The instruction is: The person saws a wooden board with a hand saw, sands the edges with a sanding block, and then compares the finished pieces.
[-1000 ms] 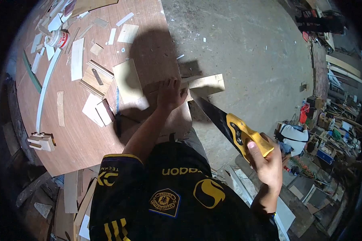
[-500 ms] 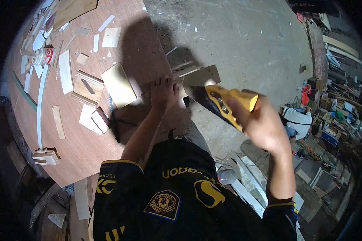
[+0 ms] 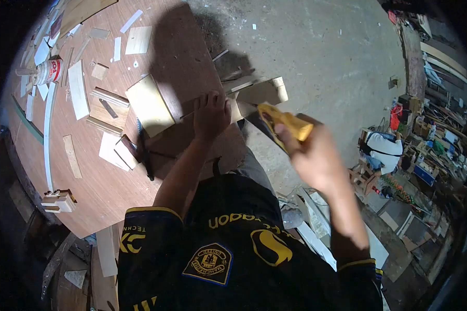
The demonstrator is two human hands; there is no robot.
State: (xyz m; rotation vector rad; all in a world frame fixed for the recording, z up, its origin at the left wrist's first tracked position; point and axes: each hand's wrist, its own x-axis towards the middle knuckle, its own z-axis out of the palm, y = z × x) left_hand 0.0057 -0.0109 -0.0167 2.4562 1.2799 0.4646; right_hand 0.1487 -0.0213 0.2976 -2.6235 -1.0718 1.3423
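My right hand is wrapped around the yellow handle of a handsaw. Its dark blade points up and left, with its far end at a wooden board that juts past the table's edge. My left hand grips the board at that edge, knuckles up and fingers bent over it, partly in shadow. Left of this hand a pale wood panel lies on the table, with a grooved wooden piece beyond it.
The brown worktable carries several wood offcuts, a jar with a red label and a long pale strip. Concrete floor lies to the right. Another person is low down among piled materials; boards lean near my right side.
My right hand and the saw have moved left and slightly up, bringing the handle nearer the board. My left hand stays on the board.
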